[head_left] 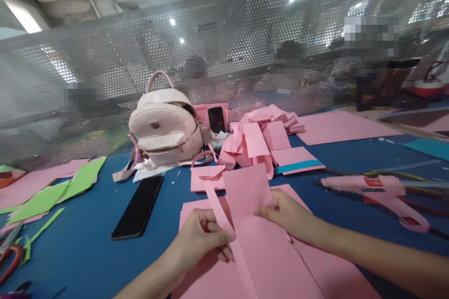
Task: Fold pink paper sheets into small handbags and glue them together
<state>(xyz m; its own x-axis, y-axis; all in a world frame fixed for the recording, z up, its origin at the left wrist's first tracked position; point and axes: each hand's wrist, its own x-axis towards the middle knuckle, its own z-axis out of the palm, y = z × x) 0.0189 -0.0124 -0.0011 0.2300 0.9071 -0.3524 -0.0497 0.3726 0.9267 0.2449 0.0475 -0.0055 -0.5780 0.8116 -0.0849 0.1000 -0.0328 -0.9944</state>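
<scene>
Where closed, left fingers [223, 238] on strip [220, 212]

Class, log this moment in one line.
left hand: pinching pink strip | right hand: holding pink sheet | nearby: glue gun, black phone

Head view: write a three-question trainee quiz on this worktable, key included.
1. What do the left hand and right hand hold?
2. True or false: the pink glue gun lies to the right of the flat-lying black phone.
3. Nearest the scissors: A) green paper strip; B) glue gun; C) backpack?

Key: 1. Left: narrow pink paper strip; right: wider pink sheet. 2. True. 3. A.
</scene>
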